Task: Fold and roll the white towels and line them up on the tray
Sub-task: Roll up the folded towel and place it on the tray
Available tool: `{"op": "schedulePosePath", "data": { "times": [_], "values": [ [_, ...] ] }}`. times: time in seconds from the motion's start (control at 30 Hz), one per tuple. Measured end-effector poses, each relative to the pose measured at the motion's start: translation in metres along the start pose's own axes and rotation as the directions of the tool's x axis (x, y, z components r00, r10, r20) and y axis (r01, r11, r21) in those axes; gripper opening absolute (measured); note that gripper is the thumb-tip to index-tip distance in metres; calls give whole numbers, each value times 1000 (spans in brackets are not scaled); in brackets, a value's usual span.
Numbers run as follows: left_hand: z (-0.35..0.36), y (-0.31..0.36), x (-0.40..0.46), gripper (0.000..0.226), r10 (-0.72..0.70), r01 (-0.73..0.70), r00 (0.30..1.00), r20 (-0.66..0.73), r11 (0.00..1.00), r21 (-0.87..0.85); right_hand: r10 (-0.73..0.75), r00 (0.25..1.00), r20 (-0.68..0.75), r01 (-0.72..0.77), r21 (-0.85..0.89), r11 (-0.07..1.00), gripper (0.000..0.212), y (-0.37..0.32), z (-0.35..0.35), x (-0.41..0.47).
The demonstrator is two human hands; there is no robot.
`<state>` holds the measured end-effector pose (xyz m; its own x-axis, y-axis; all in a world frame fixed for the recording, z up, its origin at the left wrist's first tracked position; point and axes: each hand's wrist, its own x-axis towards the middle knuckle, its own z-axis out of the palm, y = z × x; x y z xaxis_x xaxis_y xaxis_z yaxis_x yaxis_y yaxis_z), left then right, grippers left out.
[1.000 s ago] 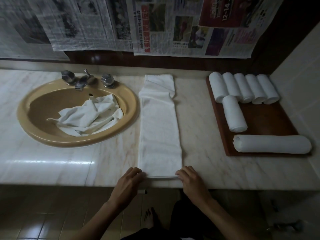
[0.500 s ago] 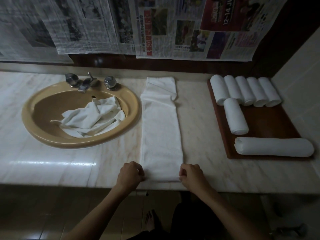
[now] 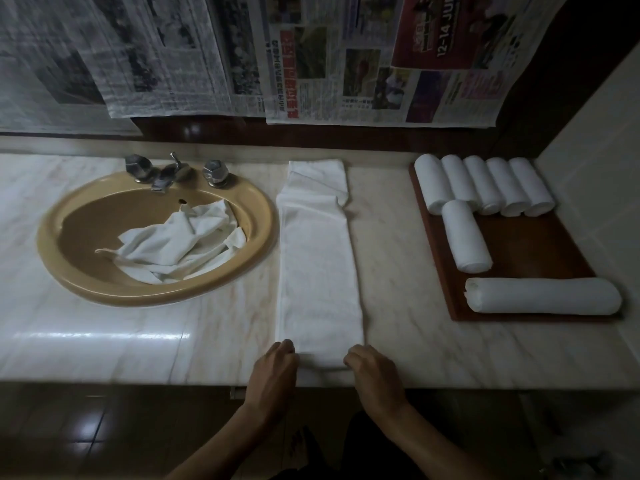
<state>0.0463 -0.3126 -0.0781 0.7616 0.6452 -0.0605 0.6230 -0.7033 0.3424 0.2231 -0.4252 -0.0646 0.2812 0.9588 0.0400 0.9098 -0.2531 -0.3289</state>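
Towel (image 3: pixel 317 268), soft, light and limp, lies folded in a long strip on the counter (image 3: pixel 398 271) between sink (image 3: pixel 59 268) and tray (image 3: pixel 519 251), both hands, left (image 3: pixel 273 370) and right (image 3: pixel 372 372), curled over its near-end corners, probably the best hold for rolling.

Counter: pale veined marble countertop (image 3: pixel 104 327), glossy, with a bright streak of reflected light near its front edge.
Basin: oval tan sink (image 3: pixel 69 271) set into the counter, with metal taps (image 3: pixel 173 171) at its back.
Back wall: dark wood panel (image 3: pixel 346 136), with newspaper sheets (image 3: pixel 346 64) hanging over it.
Right wall: pale tiles (image 3: pixel 595 168).
Floor: dark glossy tiles (image 3: pixel 86 434).
Light: dim.
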Motion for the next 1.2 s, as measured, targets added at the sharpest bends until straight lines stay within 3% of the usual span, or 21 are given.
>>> {"op": "schedulePosePath", "data": {
  "times": [0.07,0.17,0.27,0.37,0.47,0.6,0.7,0.9,1.03,1.2],
  "values": [
    [4,-5,-7,30,79,-78,997,-20,997,27,-54,997,-48,55,7,998,12,2,4,-9],
    [7,-21,-12,7,249,-245,966,-71,968,59,-78,994,-75,82,48,996,16,6,12,-14],
    [-1,-35,-7,22,372,-367,927,-37,925,100,-116,993,-32,117,58,991,31,13,16,-12],
    [-9,-40,3,24,463,-453,882,-86,885,113,-160,987,-18,160,43,986,30,19,13,-7],
    [-9,-41,6,24,531,-498,840,-110,835,234,-215,977,8,215,-10,977,29,23,13,-2],
    [1,-42,3,25,514,-459,848,-131,835,304,-282,959,17,282,-97,954,23,27,14,0],
    [9,-42,1,23,470,-422,873,-135,863,277,-247,969,-3,243,-162,956,28,24,14,-1],
    [4,-39,-5,46,335,-330,942,-37,939,92,-126,990,70,134,-127,983,30,16,6,1],
    [-5,-40,-6,39,299,-298,954,31,954,-31,-11,976,217,17,-25,1000,51,16,0,5],
    [-24,-39,8,21,180,-155,981,74,953,-261,74,941,331,-83,14,996,18,16,-11,21]
  ]
}}
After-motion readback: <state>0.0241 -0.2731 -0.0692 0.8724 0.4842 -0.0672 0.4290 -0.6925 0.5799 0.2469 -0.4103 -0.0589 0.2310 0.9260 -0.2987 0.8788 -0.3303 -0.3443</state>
